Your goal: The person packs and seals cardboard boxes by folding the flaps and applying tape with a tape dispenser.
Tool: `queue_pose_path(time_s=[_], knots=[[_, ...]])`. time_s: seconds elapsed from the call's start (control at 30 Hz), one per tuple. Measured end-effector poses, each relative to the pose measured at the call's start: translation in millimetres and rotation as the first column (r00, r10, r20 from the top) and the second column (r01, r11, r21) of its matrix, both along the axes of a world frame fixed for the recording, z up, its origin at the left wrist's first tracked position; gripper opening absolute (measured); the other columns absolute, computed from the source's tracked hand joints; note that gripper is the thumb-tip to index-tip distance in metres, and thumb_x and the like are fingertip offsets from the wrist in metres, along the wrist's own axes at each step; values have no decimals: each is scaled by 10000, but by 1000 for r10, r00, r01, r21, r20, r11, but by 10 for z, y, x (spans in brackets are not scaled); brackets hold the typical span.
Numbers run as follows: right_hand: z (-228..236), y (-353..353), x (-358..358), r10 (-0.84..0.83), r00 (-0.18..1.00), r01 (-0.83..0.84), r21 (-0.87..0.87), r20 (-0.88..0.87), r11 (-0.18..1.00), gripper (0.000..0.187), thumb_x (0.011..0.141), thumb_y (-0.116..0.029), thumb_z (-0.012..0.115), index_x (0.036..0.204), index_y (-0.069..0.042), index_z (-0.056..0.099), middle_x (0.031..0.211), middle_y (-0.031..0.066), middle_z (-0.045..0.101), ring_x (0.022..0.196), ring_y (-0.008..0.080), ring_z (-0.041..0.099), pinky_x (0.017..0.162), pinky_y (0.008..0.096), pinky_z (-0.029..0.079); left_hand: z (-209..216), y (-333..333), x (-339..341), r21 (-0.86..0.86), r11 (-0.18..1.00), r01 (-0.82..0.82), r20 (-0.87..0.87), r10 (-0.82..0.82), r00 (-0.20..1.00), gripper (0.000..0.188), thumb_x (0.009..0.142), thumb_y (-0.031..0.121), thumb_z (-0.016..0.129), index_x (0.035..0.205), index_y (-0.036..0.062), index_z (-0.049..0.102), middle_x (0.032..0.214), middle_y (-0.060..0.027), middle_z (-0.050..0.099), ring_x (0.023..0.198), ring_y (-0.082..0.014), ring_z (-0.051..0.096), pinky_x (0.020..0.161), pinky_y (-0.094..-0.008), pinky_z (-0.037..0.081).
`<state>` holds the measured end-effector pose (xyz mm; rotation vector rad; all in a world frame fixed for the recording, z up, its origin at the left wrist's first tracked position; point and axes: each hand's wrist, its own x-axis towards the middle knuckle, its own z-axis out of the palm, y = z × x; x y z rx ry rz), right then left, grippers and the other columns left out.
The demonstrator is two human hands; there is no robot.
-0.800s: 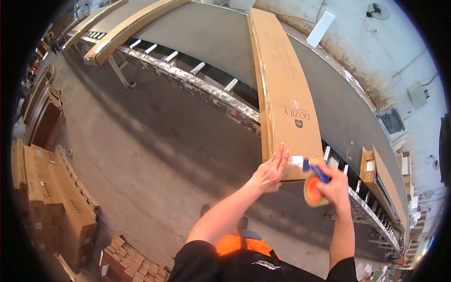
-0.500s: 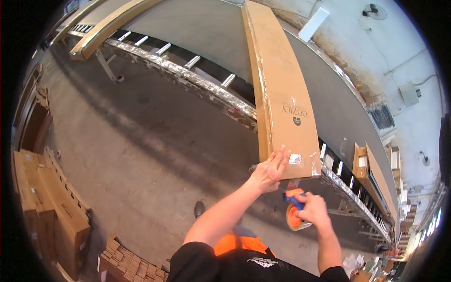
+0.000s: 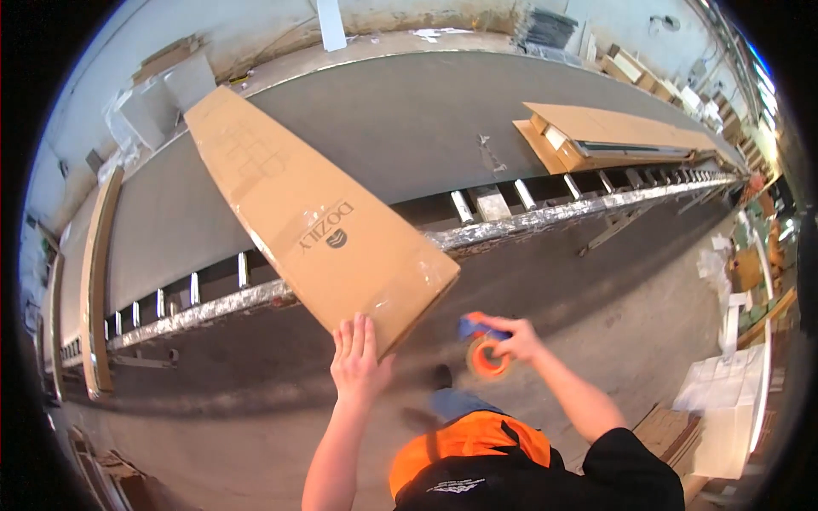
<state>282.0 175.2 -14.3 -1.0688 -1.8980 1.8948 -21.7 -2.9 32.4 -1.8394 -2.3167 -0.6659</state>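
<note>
A long brown cardboard box (image 3: 298, 200), sealed with clear tape, lies across the conveyor, and its near end sticks out past the conveyor's edge. Flat against the near left corner of that box rests my left hand (image 3: 358, 368), with its fingers stretched out over the top face. My right hand (image 3: 516, 341) is closed round the handle of a blue and orange tape dispenser (image 3: 471, 327). The dispenser is in the air to the right of the box's near end, apart from it. The grip itself is partly hidden by my fingers.
The grey conveyor belt (image 3: 383, 111) has metal rollers along its near side and a worn metal rail (image 3: 528, 217). An opened carton (image 3: 630, 128) lies farther right, a narrow box (image 3: 100, 281) at the left. White packaging (image 3: 724, 400) stands on the floor at right.
My view has swung to the right, and the box now appears slanted toward the upper left. My left hand remains at its near end; the tape dispenser now shows beside the box's end, not below it.
</note>
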Motion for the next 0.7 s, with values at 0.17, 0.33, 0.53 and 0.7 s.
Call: queue_pose_path(time_s=[0.17, 0.33, 0.53, 0.7], knots=[[241, 1259, 7, -223, 958, 163, -300, -179, 940, 783, 603, -41, 597, 1382, 18, 545, 1013, 104, 708, 727, 107, 629, 702, 259, 523, 17, 59, 52, -95, 994, -51, -151, 36, 988, 859, 603, 260, 848, 1343, -35, 525, 1350, -251, 567, 1211, -483, 557, 1045, -563, 436], [133, 2112, -668, 37, 943, -176, -403, -330, 898, 692, 587, -17, 603, 1276, 40, 627, 987, 98, 705, 787, 142, 646, 696, 269, 530, 3, 150, 77, -174, 984, -47, -110, 28, 994, 771, 707, 297, 811, 1336, -47, 525, 1342, -266, 567, 1226, -501, 538, 1029, -569, 449], [88, 1233, -281, 366, 881, -455, -323, -301, 830, 726, 532, -58, 681, 1254, 14, 650, 1211, 126, 690, 1102, 168, 649, 1015, 293, 467, 84, 31, -76, -300, 949, -97, -201, 37, 979, 839, 636, 262, 859, 1335, -56, 522, 1339, -302, 549, 1252, -488, 523, 1032, -554, 452], [183, -391, -581, -207, 908, 57, -383, -364, 922, 716, 638, -53, 738, 1338, -7, 592, 1320, 188, 618, 1273, 198, 529, 1094, 331, 368, 819, 766, -97, -448, 868, 213, 51, -213, 976, 634, 671, 241, 812, 1211, -27, 617, 1149, -199, 685, 988, -367, 693, 847, -425, 569]])
